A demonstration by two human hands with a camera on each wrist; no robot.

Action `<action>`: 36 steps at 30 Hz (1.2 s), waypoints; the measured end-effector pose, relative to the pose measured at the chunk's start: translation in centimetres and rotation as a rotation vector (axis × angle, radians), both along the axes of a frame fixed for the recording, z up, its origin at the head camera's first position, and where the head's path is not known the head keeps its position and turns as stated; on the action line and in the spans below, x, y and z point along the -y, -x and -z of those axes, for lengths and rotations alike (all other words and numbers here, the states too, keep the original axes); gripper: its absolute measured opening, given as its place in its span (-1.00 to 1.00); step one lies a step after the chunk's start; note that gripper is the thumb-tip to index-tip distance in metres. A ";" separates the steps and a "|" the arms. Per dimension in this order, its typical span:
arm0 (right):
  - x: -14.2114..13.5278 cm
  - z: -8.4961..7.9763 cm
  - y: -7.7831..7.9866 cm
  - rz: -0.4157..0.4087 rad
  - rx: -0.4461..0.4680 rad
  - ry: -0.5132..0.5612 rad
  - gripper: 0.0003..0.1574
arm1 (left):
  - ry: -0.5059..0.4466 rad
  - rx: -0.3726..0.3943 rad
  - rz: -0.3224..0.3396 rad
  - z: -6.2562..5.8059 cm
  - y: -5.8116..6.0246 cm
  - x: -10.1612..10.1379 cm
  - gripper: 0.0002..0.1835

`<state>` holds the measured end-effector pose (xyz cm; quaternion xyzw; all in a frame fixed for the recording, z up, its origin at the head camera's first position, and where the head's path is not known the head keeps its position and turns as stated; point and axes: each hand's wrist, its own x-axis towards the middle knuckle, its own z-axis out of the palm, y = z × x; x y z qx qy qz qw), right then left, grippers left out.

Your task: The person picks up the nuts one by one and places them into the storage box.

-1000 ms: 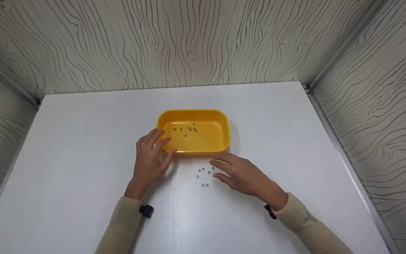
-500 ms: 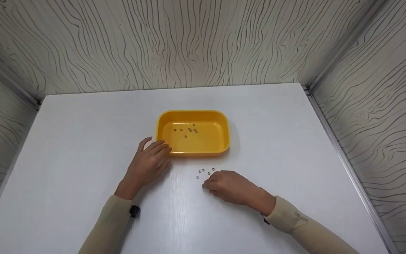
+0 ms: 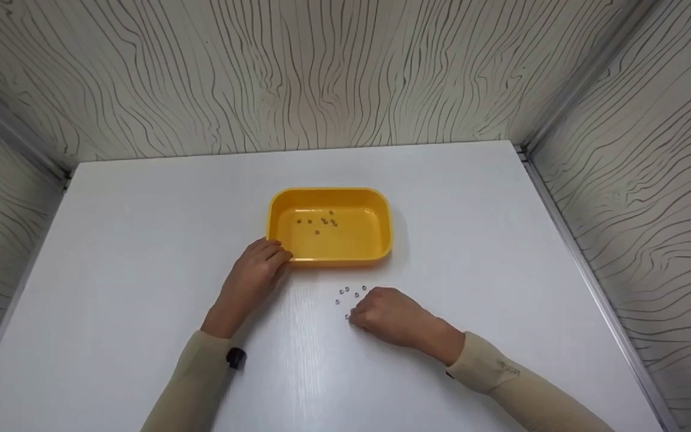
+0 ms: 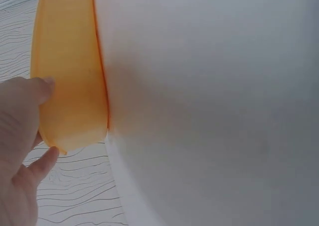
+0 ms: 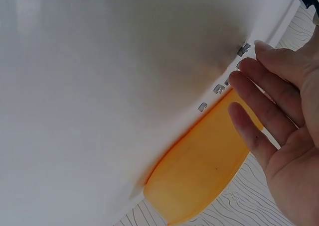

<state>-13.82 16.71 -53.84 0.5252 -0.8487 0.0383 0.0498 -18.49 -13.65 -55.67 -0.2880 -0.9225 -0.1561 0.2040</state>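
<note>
My left hand (image 3: 254, 268) grips the near left corner of a yellow plastic tub (image 3: 375, 258). In the left wrist view its thumb (image 4: 44, 88) lies against the tub's outer wall and other fingers reach round the corner. Before the tub, several small silver metal nuts (image 3: 338, 302) lie scattered on the table. My right hand (image 3: 390, 317) is low over the nearest ones, its fingertips beside a nut (image 3: 347, 317). In the right wrist view, the thumb and fingers stand apart, close to a pair of nuts (image 5: 243, 49), with nothing visibly held. The hand hides part of the group from the head view.
Several more nuts (image 3: 317, 232) lie on the tub's floor, mostly left of its middle. The white table (image 3: 471, 240) backs onto a wood-patterned panel (image 3: 321, 72), with similar panels at both sides.
My left hand has drawn back slightly and its spread fingers have closed on the tub's corner. My right hand has come down toward the nearest nuts, its fingers now more curled.
</note>
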 end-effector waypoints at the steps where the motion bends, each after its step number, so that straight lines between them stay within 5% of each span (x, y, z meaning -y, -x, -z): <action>1: 0.0 0.1 0.0 -0.003 -0.004 -0.005 -0.74 | -0.001 0.002 -0.003 0.1 0.0 -0.1 -0.80; 15: 1.2 -0.1 0.0 -0.002 -0.148 -0.206 -0.77 | -0.055 0.057 -0.046 0.0 -0.3 -0.2 -0.84; 36: 1.8 -0.4 -0.6 0.047 -0.200 -0.272 -0.82 | -0.029 0.042 -0.052 0.0 -0.2 -1.0 -0.86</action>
